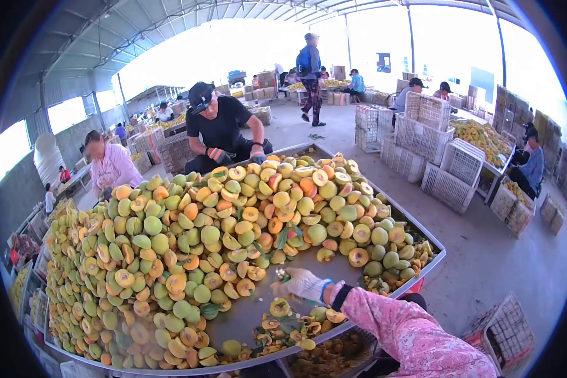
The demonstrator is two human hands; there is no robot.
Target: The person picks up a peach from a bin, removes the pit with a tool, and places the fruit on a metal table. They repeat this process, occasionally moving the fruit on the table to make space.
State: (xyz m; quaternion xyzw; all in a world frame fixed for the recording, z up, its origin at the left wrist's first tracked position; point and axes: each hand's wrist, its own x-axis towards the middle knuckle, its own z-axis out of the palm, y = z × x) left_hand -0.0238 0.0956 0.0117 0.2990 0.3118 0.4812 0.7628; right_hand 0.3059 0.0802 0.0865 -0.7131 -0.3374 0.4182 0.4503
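Note:
My right hand (303, 285), in a white knit glove with a blue cuff, reaches over the bare part of a metal table (236, 318). Its fingers are closed, and a small shiny thing shows at their tips, too small to name. A large heap of green and yellow peaches (183, 252), many cut in halves with orange flesh, covers most of the table. Cut pieces and scraps (296, 324) lie just below my glove, near the table's front edge. A halved peach (358, 256) faces up to the right of my hand. My left hand is out of view.
A crate of scraps (331, 356) stands under the front edge. Across the heap sits a person in black (233, 129) with gloves; another in pink (116, 162) works at left. Stacked plastic crates (422, 135) stand right, and a tipped crate (507, 327) lies lower right.

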